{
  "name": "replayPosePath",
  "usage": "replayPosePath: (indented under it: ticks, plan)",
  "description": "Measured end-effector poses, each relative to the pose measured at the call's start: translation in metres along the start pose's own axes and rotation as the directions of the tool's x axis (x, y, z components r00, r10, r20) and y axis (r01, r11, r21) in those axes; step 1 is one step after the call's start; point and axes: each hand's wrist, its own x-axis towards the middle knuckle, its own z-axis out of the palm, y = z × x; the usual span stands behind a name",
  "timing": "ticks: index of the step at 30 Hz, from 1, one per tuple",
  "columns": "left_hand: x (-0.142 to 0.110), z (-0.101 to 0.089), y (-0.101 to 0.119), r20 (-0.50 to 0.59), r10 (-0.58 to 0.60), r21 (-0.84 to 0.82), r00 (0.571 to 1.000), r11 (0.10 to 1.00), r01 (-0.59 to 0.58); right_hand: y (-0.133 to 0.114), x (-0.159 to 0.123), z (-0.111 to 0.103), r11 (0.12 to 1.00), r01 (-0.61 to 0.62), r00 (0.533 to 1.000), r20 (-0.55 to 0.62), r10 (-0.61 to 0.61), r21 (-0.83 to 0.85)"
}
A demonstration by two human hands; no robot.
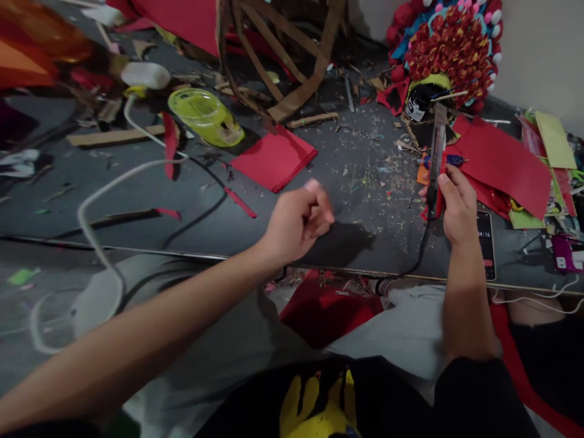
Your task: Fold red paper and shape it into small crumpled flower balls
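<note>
My left hand (301, 220) hovers over the table's front edge with its fingers curled in a loose fist, and nothing shows in it. Just beyond it lies a small stack of red paper (274, 158). My right hand (457, 204) is closed around the red grip of a long, narrow, dark corded tool (437, 152), which points away from me. Its black cord (422, 246) drops over the table edge. A blue item (452, 160) lies behind the tool, partly hidden. A phone (486, 243) showing digits lies beside my right wrist.
A cardboard-strip frame (292, 109) stands at the back. Left are a yellow-green container (205, 118) and a white cable (98, 201). A black jar (416, 103) stands near a red decorated piece (449, 45). Red sheets (511, 161) lie right, and scraps cover the dark table (365, 164).
</note>
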Motion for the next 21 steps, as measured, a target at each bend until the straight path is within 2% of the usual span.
replayPosePath:
  ticks: [2, 4, 9, 13, 16, 18, 19, 20, 21]
  plan:
    - [0.007, -0.008, 0.009, -0.015, 0.034, -0.201, 0.999, 0.979, -0.037, -0.004, -0.003, 0.001, 0.999, -0.050, 0.998, 0.047, 0.049, 0.010]
    - [0.010, -0.015, 0.018, -0.023, 0.019, -0.379, 1.000, 0.925, -0.026, -0.011, -0.007, 0.003, 0.994, -0.106, 0.990, 0.094, 0.107, -0.014]
    - [0.005, -0.025, 0.030, -0.023, -0.115, -0.530, 0.993, 0.844, 0.085, -0.029, -0.016, 0.012, 0.973, -0.205, 0.965, 0.146, 0.219, -0.107]
    - [0.003, -0.025, 0.034, -0.021, -0.178, -0.681, 0.984, 0.723, 0.116, -0.036, -0.022, 0.029, 0.953, -0.288, 0.942, 0.150, 0.300, -0.095]
    - [0.003, -0.020, 0.036, 0.003, -0.223, -0.757, 0.975, 0.636, 0.148, -0.044, -0.031, 0.055, 0.940, -0.340, 0.923, 0.197, 0.331, 0.018]
    - [0.002, -0.015, 0.035, 0.017, -0.246, -0.783, 0.969, 0.599, 0.166, -0.053, -0.038, 0.080, 0.895, -0.379, 0.906, 0.292, 0.306, 0.237]
    - [0.001, -0.013, 0.034, 0.025, -0.256, -0.791, 0.966, 0.586, 0.176, -0.057, -0.042, 0.094, 0.842, -0.414, 0.880, 0.387, 0.275, 0.345]
    - [0.000, -0.012, 0.032, 0.034, -0.260, -0.796, 0.965, 0.577, 0.184, -0.060, -0.046, 0.108, 0.781, -0.463, 0.831, 0.513, 0.216, 0.420]
    - [-0.002, -0.011, 0.030, 0.046, -0.259, -0.797, 0.965, 0.573, 0.192, -0.063, -0.048, 0.122, 0.728, -0.529, 0.756, 0.632, 0.170, 0.437]
